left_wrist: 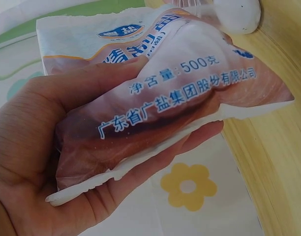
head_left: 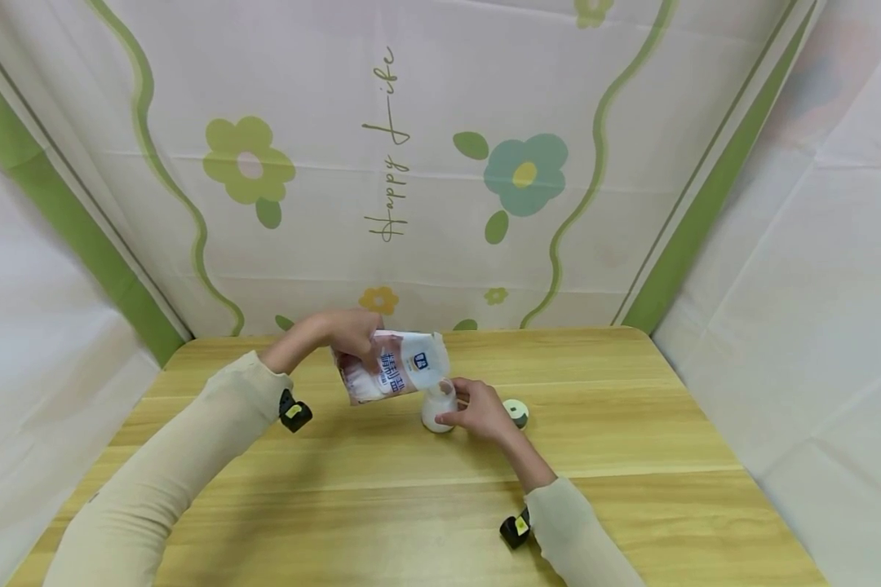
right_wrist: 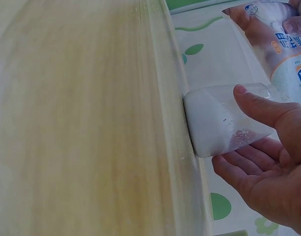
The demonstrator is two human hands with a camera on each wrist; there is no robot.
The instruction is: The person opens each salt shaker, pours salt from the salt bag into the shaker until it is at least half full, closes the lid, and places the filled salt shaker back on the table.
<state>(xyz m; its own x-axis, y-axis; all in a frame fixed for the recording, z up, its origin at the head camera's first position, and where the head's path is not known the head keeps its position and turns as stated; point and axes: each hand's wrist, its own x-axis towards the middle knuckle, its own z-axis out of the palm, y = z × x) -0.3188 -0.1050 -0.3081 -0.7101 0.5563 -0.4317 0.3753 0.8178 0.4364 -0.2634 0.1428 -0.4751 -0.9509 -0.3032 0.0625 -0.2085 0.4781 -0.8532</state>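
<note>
Floral cloth (head_left: 323, 90) hung behind; wood-grain table (head_left: 595, 481) ran below it. Printed bag (head_left: 411, 371) was up off the table, toward the far side, gripped in the left hand (head_left: 354, 333), open end angled at the clear jar (head_left: 431, 414), apparently so white contents could run in. Right hand (head_left: 484, 410) held the jar between thumb and fingers, probably for steadiness. Jar stood partly filled, between both hands. Small round lid-like piece (head_left: 514, 409) sat just right of the right hand.
</note>
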